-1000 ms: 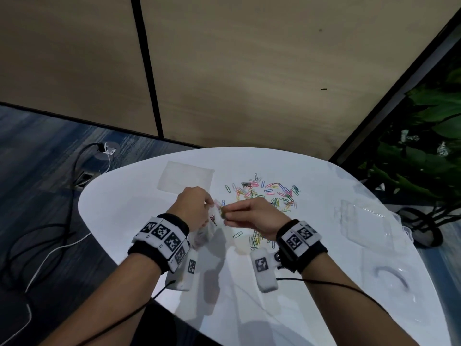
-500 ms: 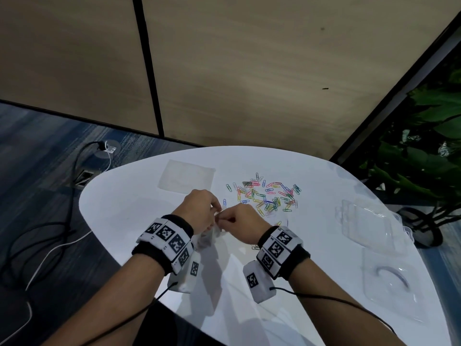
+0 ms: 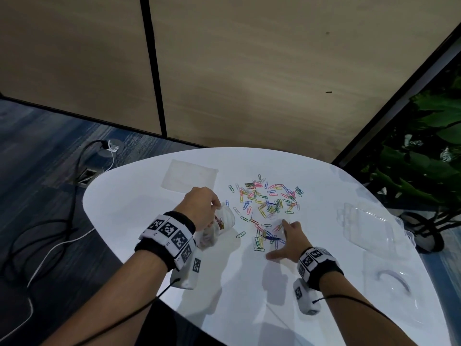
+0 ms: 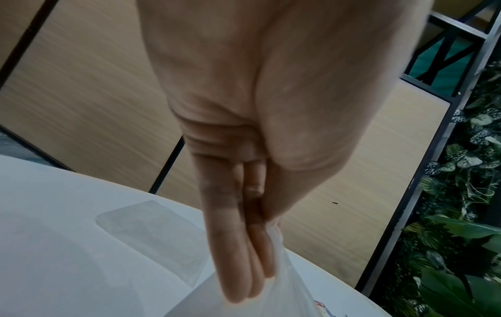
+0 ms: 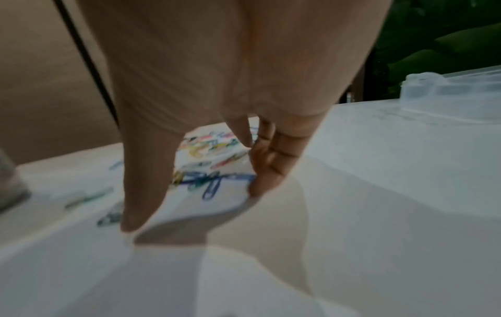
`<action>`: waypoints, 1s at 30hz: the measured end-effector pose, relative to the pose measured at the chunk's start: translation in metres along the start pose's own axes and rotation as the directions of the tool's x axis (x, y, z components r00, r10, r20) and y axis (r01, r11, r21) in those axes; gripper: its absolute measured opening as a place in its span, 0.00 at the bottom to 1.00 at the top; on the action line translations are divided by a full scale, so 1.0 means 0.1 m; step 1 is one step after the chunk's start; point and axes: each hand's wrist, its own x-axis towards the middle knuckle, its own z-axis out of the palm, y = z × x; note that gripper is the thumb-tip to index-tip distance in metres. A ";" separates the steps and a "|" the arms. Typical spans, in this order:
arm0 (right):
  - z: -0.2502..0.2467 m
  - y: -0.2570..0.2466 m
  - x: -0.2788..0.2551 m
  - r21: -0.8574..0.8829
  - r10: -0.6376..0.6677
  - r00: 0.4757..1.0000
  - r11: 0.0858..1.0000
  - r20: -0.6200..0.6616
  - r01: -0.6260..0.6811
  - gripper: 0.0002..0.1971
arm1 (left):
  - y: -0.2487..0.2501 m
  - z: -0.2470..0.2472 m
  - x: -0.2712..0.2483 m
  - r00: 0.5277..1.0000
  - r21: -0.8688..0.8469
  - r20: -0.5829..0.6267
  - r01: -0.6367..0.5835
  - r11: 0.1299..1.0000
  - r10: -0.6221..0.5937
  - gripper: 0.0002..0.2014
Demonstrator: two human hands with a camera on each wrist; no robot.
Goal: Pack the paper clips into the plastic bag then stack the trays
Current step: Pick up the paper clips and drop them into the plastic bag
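Coloured paper clips (image 3: 268, 198) lie scattered over the middle of the white table (image 3: 139, 206). My left hand (image 3: 202, 208) pinches the rim of a clear plastic bag (image 3: 219, 227) with some clips inside; the wrist view shows my left hand (image 4: 257, 246) pinching the bag (image 4: 271, 289) between fingers and thumb. My right hand (image 3: 287, 236) is spread, fingertips down among the nearer clips (image 3: 264, 237). In its wrist view my right hand (image 5: 206, 171) has its thumb and fingers touching the table around blue clips (image 5: 211, 182). Two clear trays (image 3: 369, 226) (image 3: 391, 278) lie at the right.
A second flat plastic bag (image 3: 189, 176) lies at the table's far left. Past the left edge are cables (image 3: 50, 233) and a floor socket (image 3: 87, 174). A wood-panelled wall stands behind the table, and plants (image 3: 424, 158) to the right.
My hands, together at the bag's mouth before, have parted. The right hand moved right and down onto the clips; the left still holds the bag.
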 end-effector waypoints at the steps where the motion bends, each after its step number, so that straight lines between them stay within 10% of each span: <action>1: 0.06 -0.02 0.02 0.007 -0.035 0.999 0.999 -0.029 0.036 0.63 | 0.00 0.00 0.00 1.000 0.000 0.000 0.000 1.000 0.000 0.11; 11: 0.33 -0.37 0.16 0.175 -0.156 0.950 0.962 -0.270 0.208 0.39 | 0.00 0.07 0.06 1.000 0.012 0.015 -0.005 1.000 0.004 0.11; 23: 0.32 -0.57 0.26 -0.192 -0.273 0.927 0.955 -0.257 0.227 0.11 | -0.02 0.08 0.09 1.000 -0.007 0.002 0.007 1.000 -0.007 0.10; 27: 0.18 -0.48 0.22 0.244 -0.039 0.952 0.963 -0.303 0.117 0.06 | -0.02 0.05 0.06 1.000 -0.010 0.005 0.004 1.000 -0.004 0.10; 30: 0.03 -0.45 0.10 0.765 0.219 0.966 0.643 -0.139 -0.036 0.07 | 0.01 0.03 0.03 1.000 -0.011 0.012 0.005 1.000 -0.005 0.11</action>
